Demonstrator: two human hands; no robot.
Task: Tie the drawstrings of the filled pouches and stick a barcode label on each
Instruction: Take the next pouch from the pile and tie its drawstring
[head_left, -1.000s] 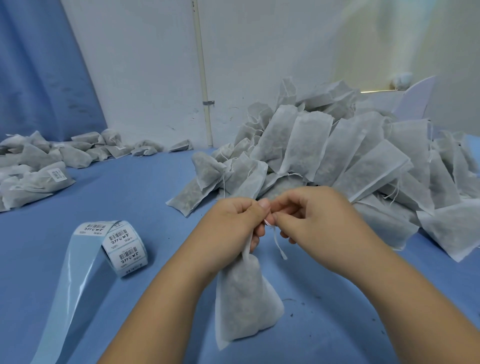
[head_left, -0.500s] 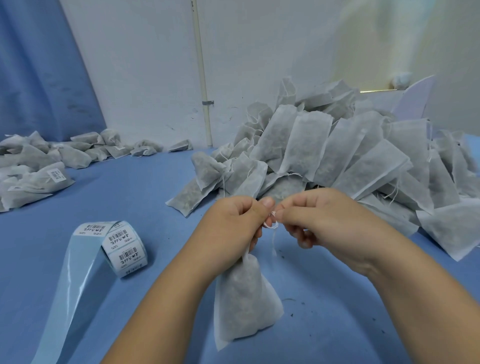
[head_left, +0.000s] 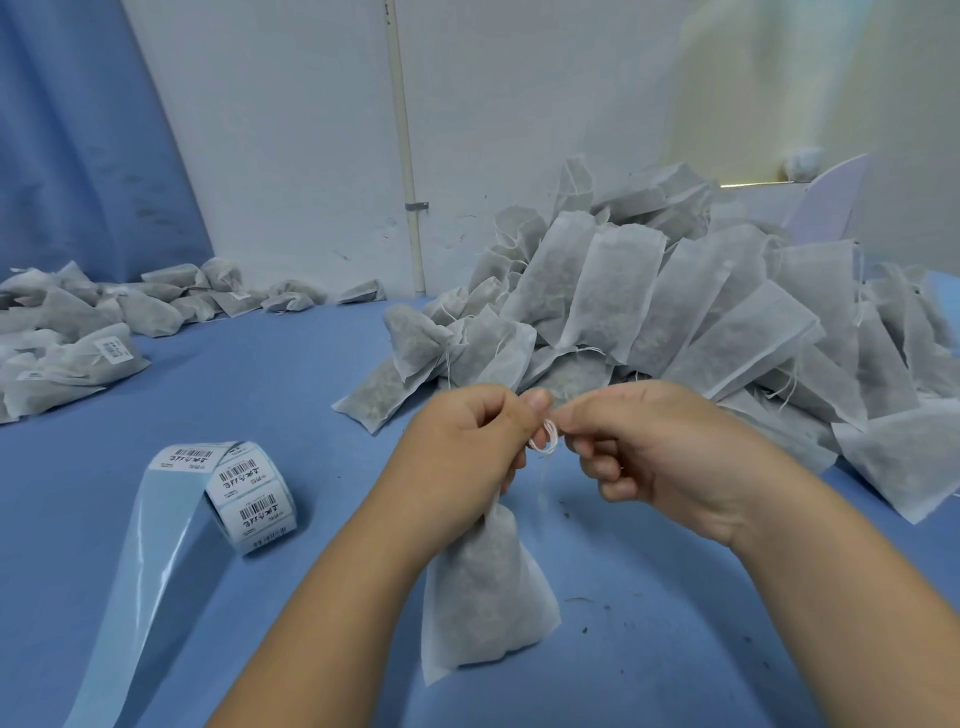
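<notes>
Since a second ago the right hand (head_left: 670, 457) has drawn slightly away from the left hand (head_left: 462, 452), and the drawstring (head_left: 546, 440) now forms a small loop between their fingertips. Below the left hand, which grips its gathered neck, the pouch (head_left: 483, 597) hangs down to the blue table (head_left: 270, 395). The right hand pinches the drawstring. Left of the left hand lies the label roll (head_left: 249, 493). Beyond both hands rises a heap of pouches (head_left: 675, 312).

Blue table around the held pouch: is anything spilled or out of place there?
Yes. Small dark crumbs lie scattered on the blue table right of the pouch, perhaps spilled filling.
</notes>
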